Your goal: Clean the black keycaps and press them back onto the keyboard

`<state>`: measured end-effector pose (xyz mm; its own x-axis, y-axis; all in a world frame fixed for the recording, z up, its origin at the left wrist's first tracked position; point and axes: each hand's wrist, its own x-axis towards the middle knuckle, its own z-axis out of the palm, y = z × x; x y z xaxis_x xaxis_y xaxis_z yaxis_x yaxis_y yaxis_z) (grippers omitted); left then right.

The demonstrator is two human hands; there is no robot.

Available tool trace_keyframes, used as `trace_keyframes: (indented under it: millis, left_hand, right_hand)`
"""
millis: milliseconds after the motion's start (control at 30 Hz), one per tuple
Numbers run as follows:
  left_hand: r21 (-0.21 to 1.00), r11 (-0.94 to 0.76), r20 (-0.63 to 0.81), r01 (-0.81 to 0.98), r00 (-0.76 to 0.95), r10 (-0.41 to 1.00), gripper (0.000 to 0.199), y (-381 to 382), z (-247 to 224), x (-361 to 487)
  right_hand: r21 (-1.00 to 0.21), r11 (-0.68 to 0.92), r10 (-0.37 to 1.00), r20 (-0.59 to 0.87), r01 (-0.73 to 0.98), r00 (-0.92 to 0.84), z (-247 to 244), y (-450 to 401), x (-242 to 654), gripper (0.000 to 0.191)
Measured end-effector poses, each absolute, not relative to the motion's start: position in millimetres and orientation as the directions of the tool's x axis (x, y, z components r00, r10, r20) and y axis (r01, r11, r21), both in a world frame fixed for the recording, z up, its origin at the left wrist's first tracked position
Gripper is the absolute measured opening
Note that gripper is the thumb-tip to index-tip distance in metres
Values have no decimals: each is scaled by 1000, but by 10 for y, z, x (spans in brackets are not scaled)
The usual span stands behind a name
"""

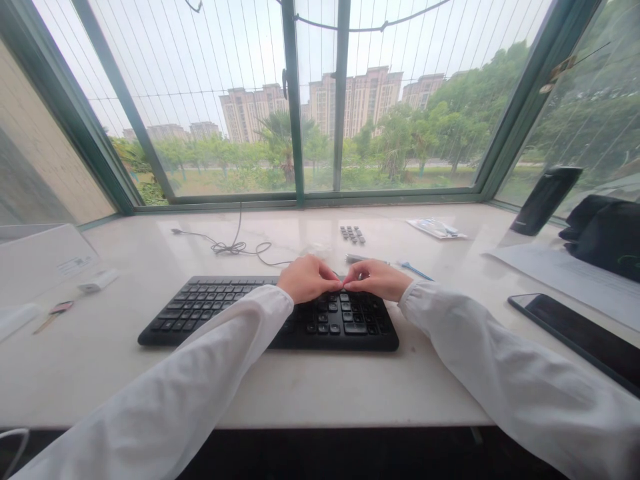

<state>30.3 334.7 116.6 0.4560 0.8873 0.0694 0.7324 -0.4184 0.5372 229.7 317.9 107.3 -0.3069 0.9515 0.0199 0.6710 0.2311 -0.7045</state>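
Observation:
A black keyboard [210, 303] lies on the white sill, with some key positions at its right part lacking caps. Over the upper right part of the keyboard my left hand [310, 279] and my right hand [373, 279] meet, their fingertips pinched together and touching. Whatever is between the fingertips is too small to make out. Several loose keycaps [353, 234] sit in a small group beyond my hands. Just behind my right hand is a grey metal tool [367, 259], partly hidden, and a blue thin tool [417, 271] lies to its right.
A black cable [229, 248] coils behind the keyboard. At the left are a key [55, 313], a white adapter [98, 281] and a white box [47, 260]. A phone [575, 333], papers [565, 277], a plastic packet [436, 229] and a black cylinder [546, 200] are at the right.

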Motion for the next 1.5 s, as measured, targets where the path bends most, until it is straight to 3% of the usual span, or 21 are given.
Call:
trace_keyframes:
  millis: [733,900,1100,1233,1500]
  left_hand:
    - [464,-414,94,783,422,902,24,3269,1229,332]
    - [388,-468,214,794,417,883,20,3190,1216,327]
    - [283,-671,372,686,566,736,11,3193,1164,291]
    - [287,-677,357,677,581,732,11,3214,1168,283]
    - [416,-533,189,737,503,844,17,3203,1236,328]
  right_hand:
    - [-718,274,943,69,640,-326,950,3225,2290,16]
    - [-712,274,936,44,646,-349,1011,3204,2288,17]
    - [-668,258,949,40,698,-312,1083,3145,2290,25]
    - [-649,210,966,21,731,-258,1068,3144,2283,24]
    - [-684,175,969,-10,708,-249,1015,3190,2284,24]
